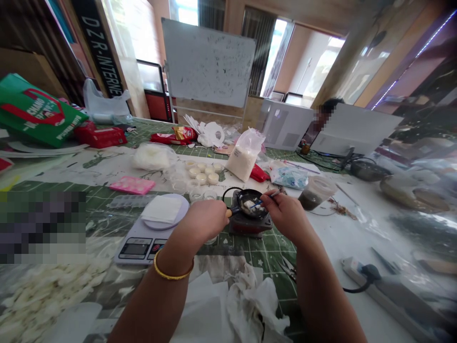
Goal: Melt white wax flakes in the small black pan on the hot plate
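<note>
Black small pan (241,196) of white lumps (249,206) sits on a dark burner (250,225) mid-way along the tabletop (332,233), left hand (203,221) with its grip clenched on the handle (233,211), right hand (285,216) pinching a thin stirrer (266,197) in the lumps (advisable: keep the pan level, stir slowly).

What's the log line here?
left hand: grips pan handle | right hand: stick in pan | pan: on burner, white lumps

left hand (205,220): holds the handle of the small black pan (249,204)
right hand (284,215): holds a thin stick (266,198) in the pan
pan: sits on a little red stove (250,225)
</note>
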The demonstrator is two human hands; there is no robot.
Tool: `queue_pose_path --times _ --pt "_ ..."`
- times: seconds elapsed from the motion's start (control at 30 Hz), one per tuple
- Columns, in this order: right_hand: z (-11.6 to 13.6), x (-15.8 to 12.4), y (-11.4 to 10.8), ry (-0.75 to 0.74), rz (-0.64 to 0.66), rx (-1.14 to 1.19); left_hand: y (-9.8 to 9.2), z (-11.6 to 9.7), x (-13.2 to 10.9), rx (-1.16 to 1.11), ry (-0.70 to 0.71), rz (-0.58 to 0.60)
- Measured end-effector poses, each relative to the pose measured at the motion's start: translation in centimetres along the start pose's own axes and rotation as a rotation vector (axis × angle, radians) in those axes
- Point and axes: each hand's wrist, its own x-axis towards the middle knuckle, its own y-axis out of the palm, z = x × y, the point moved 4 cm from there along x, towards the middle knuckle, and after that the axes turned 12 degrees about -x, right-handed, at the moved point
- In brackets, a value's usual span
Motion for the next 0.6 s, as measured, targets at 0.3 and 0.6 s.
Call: queue_pose_path --times 0.3,0.6 --pt "-0.6 0.4 0.4 0.023 -0.015 0.037 -0.1 0.0 -0.1 -0.002 -0.021 0.007" --pt "-0.9 -0.1 -0.2 0.026 -0.050 0.052 0.1 0.1 -0.1 -0.007 -0.001 0.011"
